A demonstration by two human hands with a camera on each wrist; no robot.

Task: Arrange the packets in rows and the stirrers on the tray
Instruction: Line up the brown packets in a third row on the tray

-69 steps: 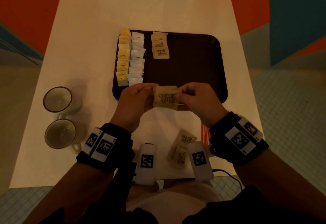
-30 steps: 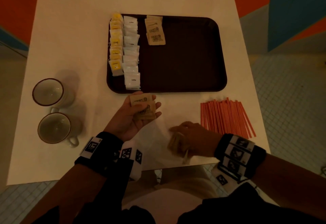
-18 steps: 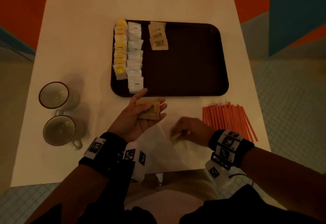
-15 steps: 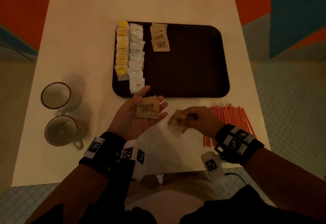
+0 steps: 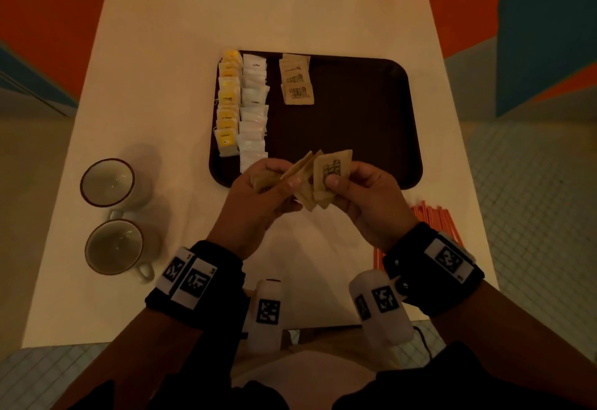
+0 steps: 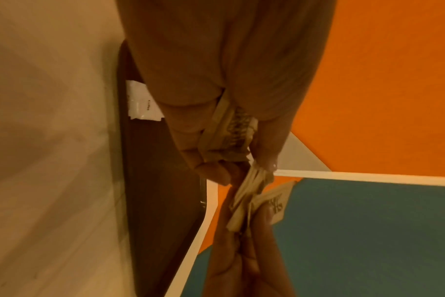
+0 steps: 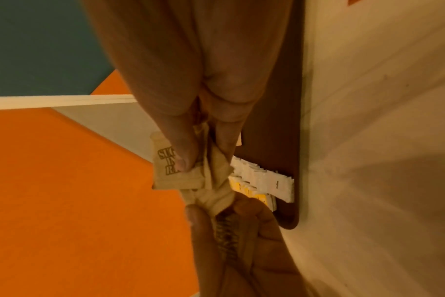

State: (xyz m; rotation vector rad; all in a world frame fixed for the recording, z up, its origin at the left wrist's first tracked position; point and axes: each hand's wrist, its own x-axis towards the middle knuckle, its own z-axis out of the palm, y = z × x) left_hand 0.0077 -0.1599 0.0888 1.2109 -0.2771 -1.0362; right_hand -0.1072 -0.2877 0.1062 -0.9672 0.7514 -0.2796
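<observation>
Ahead of me the dark brown plastic tray (image 5: 371, 125) lies bare across its right half, its left filled by rows of yellow, white and tan paper packets (image 5: 255, 109), two white mugs (image 5: 111, 212) off left.

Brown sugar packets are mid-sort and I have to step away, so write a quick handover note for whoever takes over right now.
Left hand: grips a few brown sugar packets, raised over the tray's near edge.
Right hand: pinches more of these packets, one printed side up.
Tray: a yellow packet row and a white packet row run down its left side; the brown row has only a few packets at the far end.
Orange stirrers: on the table, right of the tray's near corner.
Two mugs: left on the table.
Left to do: extend the brown row with the held packets, then move the stirrers onto the tray.
</observation>
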